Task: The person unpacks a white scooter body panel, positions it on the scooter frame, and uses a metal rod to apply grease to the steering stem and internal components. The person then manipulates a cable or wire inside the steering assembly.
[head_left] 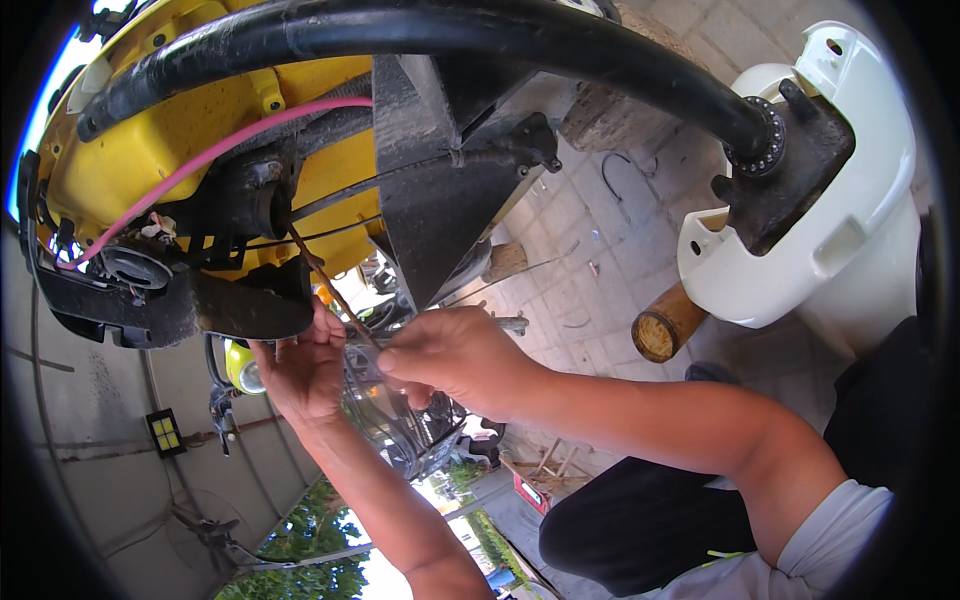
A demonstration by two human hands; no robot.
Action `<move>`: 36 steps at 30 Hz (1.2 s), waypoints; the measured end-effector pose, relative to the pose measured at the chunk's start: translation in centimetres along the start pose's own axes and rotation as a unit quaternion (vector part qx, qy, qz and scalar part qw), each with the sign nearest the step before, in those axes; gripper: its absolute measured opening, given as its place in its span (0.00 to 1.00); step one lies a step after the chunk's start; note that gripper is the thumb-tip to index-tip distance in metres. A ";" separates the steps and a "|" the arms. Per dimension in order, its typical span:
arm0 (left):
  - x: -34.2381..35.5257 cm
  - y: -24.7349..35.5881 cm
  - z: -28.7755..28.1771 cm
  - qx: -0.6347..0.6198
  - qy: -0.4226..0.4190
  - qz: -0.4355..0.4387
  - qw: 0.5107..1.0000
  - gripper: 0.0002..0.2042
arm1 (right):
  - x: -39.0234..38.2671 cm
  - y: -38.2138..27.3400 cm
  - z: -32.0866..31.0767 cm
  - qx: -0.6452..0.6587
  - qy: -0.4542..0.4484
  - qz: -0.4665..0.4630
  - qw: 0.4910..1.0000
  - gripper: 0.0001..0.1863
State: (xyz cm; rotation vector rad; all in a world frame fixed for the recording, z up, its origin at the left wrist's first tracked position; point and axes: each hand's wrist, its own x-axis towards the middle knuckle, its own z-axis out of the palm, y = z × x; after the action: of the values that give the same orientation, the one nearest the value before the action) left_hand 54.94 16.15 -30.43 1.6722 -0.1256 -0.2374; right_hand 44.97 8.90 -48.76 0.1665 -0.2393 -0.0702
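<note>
Rod (330, 282), brown, at nine o'clock in the head view, slanting down to the right hand (455, 362) just below centre, whose thumb and fingers pinch its lower end. Left hand (305, 375), eight o'clock: fingers curled up by a black panel (250, 302); whether gripping, I cannot tell. Yellow body (108, 165), ten o'clock.

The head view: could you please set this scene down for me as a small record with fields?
Left hand: raised by the lower edge of a black plastic part; its grip is unclear
Right hand: thumb and fingers pinching a thin brown rod
Above the hands: yellow panels, a pink hose and a thick black tube
Right side: white shell with a dark metal bracket
Ground: paved floor, wooden log
</note>
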 end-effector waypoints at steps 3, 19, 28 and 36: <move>-0.1 -0.1 0.5 -0.002 0.004 0.002 1.000 0.27 | -0.4 -1.2 -0.2 0.010 -0.007 0.000 1.000 0.10; -0.1 -0.1 0.0 -0.021 0.010 0.003 1.000 0.27 | -1.5 -2.8 -1.4 -0.033 0.040 -0.018 0.998 0.08; 0.2 0.3 -0.7 -0.024 -0.008 -0.011 1.000 0.27 | -1.0 -2.7 -1.7 -0.012 0.067 -0.031 0.997 0.08; 0.1 0.0 -0.3 -0.025 0.000 -0.005 1.000 0.26 | -0.9 -3.0 -1.7 -0.020 0.035 -0.007 0.999 0.09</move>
State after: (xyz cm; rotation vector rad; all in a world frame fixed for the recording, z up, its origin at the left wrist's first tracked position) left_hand 55.08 16.40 -30.39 1.6237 -0.1100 -0.2452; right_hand 44.32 6.28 -51.14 0.1307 -0.1659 -0.0822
